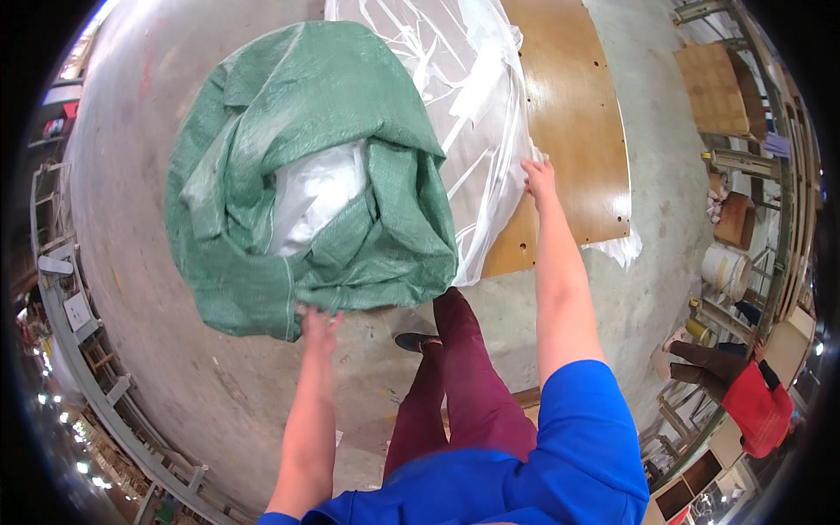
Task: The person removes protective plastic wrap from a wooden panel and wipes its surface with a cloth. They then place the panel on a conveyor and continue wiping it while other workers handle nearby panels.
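- The left hand [317, 322], just left of the frame's centre, grips the lower edge of a large green woven sack [306, 175]; its fingers are curled into the cloth, a little blurred.
- The green woven sack fills the upper left and centre of the frame, bunched and folded, with white plastic lining [317, 197] showing in its open mouth.
- The right hand [538, 175], right of centre and higher up, pinches the edge of a clear plastic sheet [472, 114]; its fingers are closed narrowly on the film.
- The clear plastic sheet hangs crumpled from the top centre down to the middle, touching the sack's right side and partly covering a brown wooden board [577, 122].
- The brown wooden board lies flat on the concrete floor [157, 289] in the upper right, with small holes along its edges; a scrap of plastic pokes out at its lower right corner.
- Below the sack, the person's dark red trousers [464, 385] and a dark shoe [413, 339] stand on the floor; blue sleeves fill the lower edge.
- At the right rim are more wooden panels, a white bucket [724, 269] and another person in a red top [754, 404], well apart from the hands.
- Metal racks curve along the left rim.
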The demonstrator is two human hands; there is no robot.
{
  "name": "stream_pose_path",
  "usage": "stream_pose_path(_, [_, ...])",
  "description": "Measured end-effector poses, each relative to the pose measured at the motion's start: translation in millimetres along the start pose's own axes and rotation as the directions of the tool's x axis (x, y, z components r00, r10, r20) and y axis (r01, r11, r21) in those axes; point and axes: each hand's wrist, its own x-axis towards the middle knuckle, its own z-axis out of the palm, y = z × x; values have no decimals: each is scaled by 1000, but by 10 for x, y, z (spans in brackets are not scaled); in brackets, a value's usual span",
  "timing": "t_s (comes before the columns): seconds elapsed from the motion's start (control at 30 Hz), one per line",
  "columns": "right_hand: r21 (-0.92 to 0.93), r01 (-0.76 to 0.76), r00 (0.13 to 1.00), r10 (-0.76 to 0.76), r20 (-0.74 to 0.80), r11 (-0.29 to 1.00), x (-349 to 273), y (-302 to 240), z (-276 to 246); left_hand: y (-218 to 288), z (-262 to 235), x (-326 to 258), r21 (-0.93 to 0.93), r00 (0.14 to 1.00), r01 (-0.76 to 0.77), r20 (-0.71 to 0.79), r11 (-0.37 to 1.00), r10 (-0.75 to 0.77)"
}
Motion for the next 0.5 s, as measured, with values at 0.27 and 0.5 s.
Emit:
stream_pose_path(0.27, [218, -257, 962, 228, 152, 941, 908, -789, 519, 493, -1118, -515, 66, 881, -208, -422, 976, 216])
stream_pose_path(0.5, [684, 7, 999, -42, 35, 729, 1150, -1032, 741, 408, -1192, -1351, 501, 856, -87, -405, 861, 322])
